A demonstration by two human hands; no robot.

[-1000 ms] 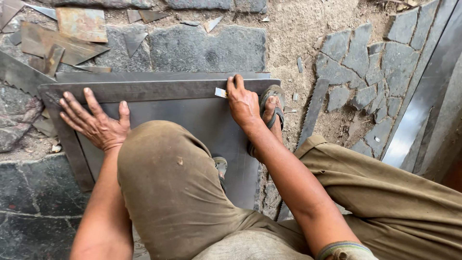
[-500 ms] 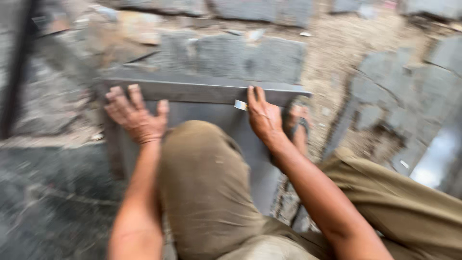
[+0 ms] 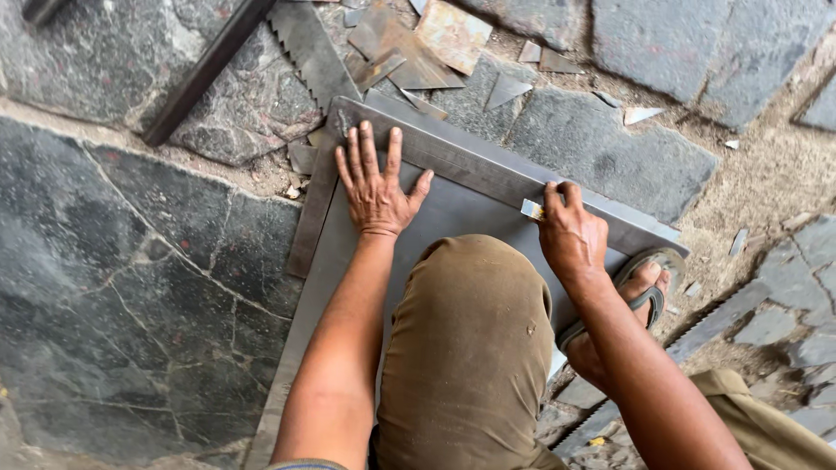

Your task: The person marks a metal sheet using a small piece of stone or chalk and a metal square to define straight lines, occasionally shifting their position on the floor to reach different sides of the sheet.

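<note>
1. Nearest the camera, the person's bent knee (image 3: 470,348) in olive trousers rests on the grey metal sheet (image 3: 453,213), and the weight seems to pin the sheet flat on the stone floor (image 3: 139,287).
2. On the right side of the sheet, a sandalled foot (image 3: 640,292) sits at the sheet's edge, which looks like a brace for the crouch.
3. The left hand (image 3: 374,187) lies fully open, fingers spread, palm pressed where the steel square (image 3: 488,174) lies over the sheet; it grips nothing and appears to keep the square from sliding.
4. The right hand (image 3: 570,235) is closed in a pinch on a small pale marking piece (image 3: 532,209), its tip against the square's long arm, so that a line would follow that edge.
5. Beyond the sheet's far edge lie rusty metal offcuts (image 3: 435,39), a toothed strip (image 3: 309,48) and a dark bar (image 3: 205,74).
</note>
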